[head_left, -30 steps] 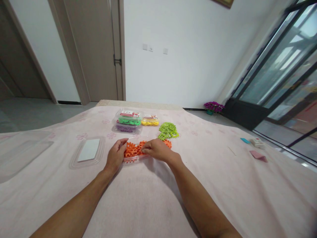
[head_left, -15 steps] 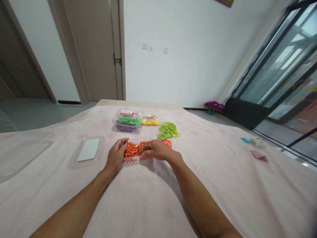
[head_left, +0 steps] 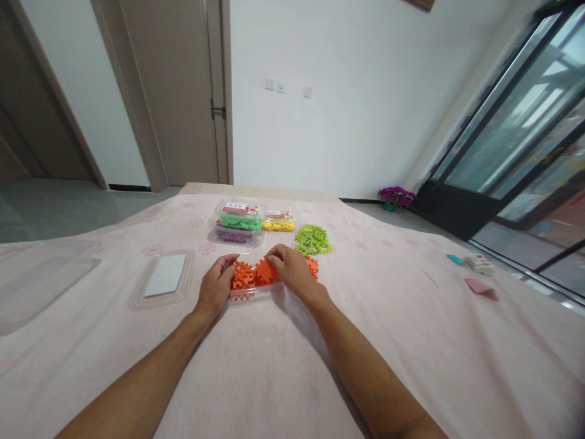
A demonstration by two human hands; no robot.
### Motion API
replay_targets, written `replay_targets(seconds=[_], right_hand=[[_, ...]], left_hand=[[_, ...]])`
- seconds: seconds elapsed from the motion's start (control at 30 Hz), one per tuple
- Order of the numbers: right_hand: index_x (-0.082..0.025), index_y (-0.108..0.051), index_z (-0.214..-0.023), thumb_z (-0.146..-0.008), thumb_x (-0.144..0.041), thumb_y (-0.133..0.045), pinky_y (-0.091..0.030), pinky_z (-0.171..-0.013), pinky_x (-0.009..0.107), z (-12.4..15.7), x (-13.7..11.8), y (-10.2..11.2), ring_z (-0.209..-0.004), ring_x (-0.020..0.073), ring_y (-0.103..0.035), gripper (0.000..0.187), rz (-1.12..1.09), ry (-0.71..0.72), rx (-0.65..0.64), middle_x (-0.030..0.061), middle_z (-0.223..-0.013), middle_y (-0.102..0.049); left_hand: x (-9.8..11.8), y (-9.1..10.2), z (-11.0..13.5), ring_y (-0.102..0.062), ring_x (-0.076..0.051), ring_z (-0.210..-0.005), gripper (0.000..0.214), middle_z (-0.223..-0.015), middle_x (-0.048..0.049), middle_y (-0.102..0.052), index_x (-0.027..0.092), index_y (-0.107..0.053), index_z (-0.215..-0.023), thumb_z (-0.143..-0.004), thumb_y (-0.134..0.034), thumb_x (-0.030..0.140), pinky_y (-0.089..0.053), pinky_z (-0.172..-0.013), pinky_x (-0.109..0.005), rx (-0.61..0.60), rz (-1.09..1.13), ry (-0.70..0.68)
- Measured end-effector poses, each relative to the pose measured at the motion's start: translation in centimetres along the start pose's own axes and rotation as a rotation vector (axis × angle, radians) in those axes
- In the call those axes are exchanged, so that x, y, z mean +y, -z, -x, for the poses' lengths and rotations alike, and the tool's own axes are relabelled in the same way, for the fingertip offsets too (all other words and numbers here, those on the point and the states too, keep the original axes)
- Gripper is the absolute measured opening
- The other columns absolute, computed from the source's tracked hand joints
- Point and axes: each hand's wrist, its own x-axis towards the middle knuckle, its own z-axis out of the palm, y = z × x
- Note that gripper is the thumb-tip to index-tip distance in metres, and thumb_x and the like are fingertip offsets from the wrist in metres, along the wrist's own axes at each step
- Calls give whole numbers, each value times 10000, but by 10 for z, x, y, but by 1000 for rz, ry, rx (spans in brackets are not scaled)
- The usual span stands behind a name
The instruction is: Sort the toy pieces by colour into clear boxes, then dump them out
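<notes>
- My left hand (head_left: 214, 286) grasps the left end of the open clear tub (head_left: 256, 293), as it did a moment earlier; the tub rests on the cloth-covered bench (head_left: 256, 366).
- My right hand (head_left: 292, 271), previously low over the tub, has risen slightly; its fingertips appear to pinch one orange piece (head_left: 265, 272), now tilted up and more exposed.
- This change suggests that the work has passed from feeling among the pieces to handling a single one.
- The orange heap (head_left: 242, 275) fills the tub's left part; loose orange pieces (head_left: 313, 266) show just beyond my right hand.
- The light-green pile (head_left: 312, 239) lies behind these, unmoved.
- The clear lid (head_left: 189, 274) lies left of the tub, apart from it.
</notes>
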Motion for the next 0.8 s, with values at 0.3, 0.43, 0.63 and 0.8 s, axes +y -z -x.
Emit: replay_targets(seconds=[0.3, 0.43, 0.63, 0.8], right_hand=[[-232, -778, -936, -875, -209, -619, -418, -931, 319, 2, -5, 13, -962, 200, -619, 172, 220, 165, -97, 49, -987, -755], [-241, -802, -879, -828, -186, -653, -434, -899, 311, 1, -4, 20, -933, 214, -646, 167, 276, 63, -169, 56, -908, -770], [-219, -793, -954, -870, -220, -609, -457, -895, 274, -5, 18, 47, -963, 185, -675, 202, 135, 44, -70, 37, -1009, -770], [-231, -776, -1013, -889, -235, -585, -467, -835, 268, -4, 49, 81, -961, 187, -681, 228, 213, -199, 50, 30, -1035, -765]], left_hand=[[-7, 1, -3, -663, -235, -973, 378, -1074, -81, -717, 178, -663, -1117, -792, -534, 320, -502, -859, -354, 0, -13, 8], [-6, 1, -3, -660, -238, -991, 373, -1073, -79, -723, 179, -674, -1101, -778, -541, 307, -493, -882, -353, 3, -4, 7], [-4, 1, -1, -657, -241, -1015, 375, -1077, -82, -727, 175, -675, -1097, -768, -551, 306, -492, -902, -355, 14, 0, -2], [-7, 1, -2, -665, -238, -997, 359, -1054, -66, -731, 197, -687, -1066, -744, -548, 272, -499, -904, -355, 91, -23, -2]])
